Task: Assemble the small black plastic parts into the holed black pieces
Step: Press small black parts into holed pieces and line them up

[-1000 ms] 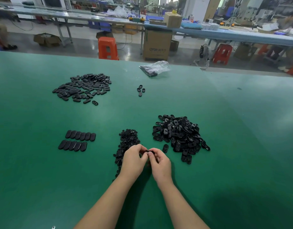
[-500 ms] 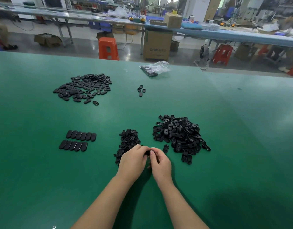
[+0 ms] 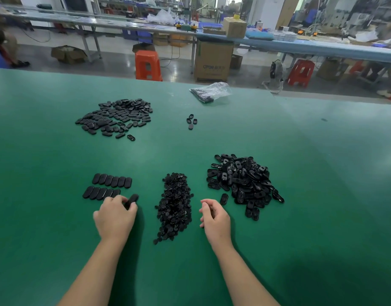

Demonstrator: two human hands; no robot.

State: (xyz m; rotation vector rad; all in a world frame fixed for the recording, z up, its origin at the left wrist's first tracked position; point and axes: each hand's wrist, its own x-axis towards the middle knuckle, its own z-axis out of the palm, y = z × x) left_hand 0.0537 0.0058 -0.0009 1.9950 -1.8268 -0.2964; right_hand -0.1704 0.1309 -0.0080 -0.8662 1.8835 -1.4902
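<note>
L hand (image 3: 114, 217) grips an oval black piece (image 3: 131, 200) just right of the near row (image 3: 100, 193). R hand (image 3: 215, 217) loosely curled, holding nothing, beside the small-parts pile (image 3: 174, 206).

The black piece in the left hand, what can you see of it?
The black piece is a smooth, rounded oval of dark, plastic-looking material. The left hand pinches its near end, so only the far end shows, tilted up to the right, above the green table, near the end of the nearer row of finished pieces.
</note>
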